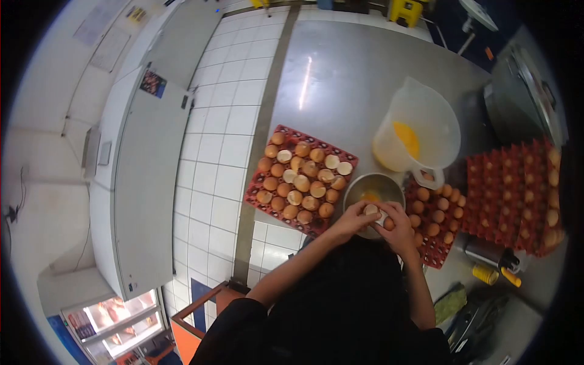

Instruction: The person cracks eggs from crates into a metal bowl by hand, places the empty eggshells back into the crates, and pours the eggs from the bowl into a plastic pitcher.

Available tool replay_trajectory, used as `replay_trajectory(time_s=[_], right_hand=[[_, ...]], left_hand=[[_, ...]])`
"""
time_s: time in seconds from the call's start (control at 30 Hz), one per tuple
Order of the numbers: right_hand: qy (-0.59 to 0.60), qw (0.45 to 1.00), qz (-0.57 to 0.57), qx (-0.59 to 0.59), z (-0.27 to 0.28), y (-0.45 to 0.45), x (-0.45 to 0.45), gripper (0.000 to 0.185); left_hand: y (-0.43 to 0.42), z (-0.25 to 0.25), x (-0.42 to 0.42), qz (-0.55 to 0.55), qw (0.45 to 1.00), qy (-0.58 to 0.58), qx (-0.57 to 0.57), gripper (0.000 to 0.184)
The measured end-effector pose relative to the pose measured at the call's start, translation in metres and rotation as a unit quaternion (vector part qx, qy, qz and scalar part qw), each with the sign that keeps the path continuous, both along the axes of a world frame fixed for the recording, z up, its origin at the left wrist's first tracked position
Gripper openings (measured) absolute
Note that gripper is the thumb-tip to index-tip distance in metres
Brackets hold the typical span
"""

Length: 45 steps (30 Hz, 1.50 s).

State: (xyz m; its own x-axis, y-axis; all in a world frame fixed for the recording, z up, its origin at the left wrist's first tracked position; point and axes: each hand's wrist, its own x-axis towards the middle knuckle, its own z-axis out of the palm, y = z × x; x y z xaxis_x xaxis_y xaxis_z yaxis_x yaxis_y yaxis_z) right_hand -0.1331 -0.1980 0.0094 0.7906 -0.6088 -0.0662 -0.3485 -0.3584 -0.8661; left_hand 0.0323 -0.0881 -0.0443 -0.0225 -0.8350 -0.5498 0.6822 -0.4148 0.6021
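Across the metal bench in front of you, light falls in a bright streak, and white floor tiles run down its left side toward a long white cabinet. At the lower left of the view, a lit display case glows. On the bench to your left lies a red tray loaded with brown eggshells, many broken and showing white insides. Ahead and to the right stands a translucent jug with yellow egg in it; beyond its right side is a large lidded pot. A second red tray sits by your right hand, holding brown eggs, with a stack of egg trays farther right. A green cloth lies nearer you.

Over the near rim of a metal bowl, your left hand and right hand are together, fingers curled and pinching a cracked eggshell between them, its white inside showing. You cannot tell whether its halves are fully parted. Below, yellow egg lies in the bowl.
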Motion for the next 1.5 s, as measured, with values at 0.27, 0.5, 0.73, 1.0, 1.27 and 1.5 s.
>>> replay_trajectory(time_s=[0.27, 0.5, 0.73, 1.0, 1.27, 1.5], right_hand=[[0.006, 0.999, -0.014, 0.04, 0.012, -0.005, -0.004, 0.061], [0.033, 0.998, -0.005, 0.055, 0.007, -0.006, -0.002, 0.057], [0.03, 0.995, -0.039, 0.081, -0.008, -0.007, -0.016, 0.055], [0.035, 0.993, -0.033, 0.111, -0.018, -0.005, -0.017, 0.05], [0.047, 0.992, -0.029, 0.114, -0.02, -0.003, -0.01, 0.054], [0.08, 0.994, -0.065, 0.045, -0.028, -0.004, -0.026, 0.054]], left_hand=[[0.065, 0.031, 0.073, 0.146, 0.852, -0.501, 0.047, 0.06], [0.092, 0.026, 0.162, 0.178, 0.704, -0.683, 0.076, 0.058], [0.134, 0.038, 0.183, 0.007, 0.693, -0.708, 0.131, 0.046], [0.118, 0.011, 0.155, -0.004, 0.623, -0.768, 0.147, 0.051], [0.117, 0.02, 0.162, 0.0, 0.667, -0.735, 0.121, 0.054], [0.086, 0.065, 0.128, 0.126, 0.67, -0.732, -0.003, 0.06]])
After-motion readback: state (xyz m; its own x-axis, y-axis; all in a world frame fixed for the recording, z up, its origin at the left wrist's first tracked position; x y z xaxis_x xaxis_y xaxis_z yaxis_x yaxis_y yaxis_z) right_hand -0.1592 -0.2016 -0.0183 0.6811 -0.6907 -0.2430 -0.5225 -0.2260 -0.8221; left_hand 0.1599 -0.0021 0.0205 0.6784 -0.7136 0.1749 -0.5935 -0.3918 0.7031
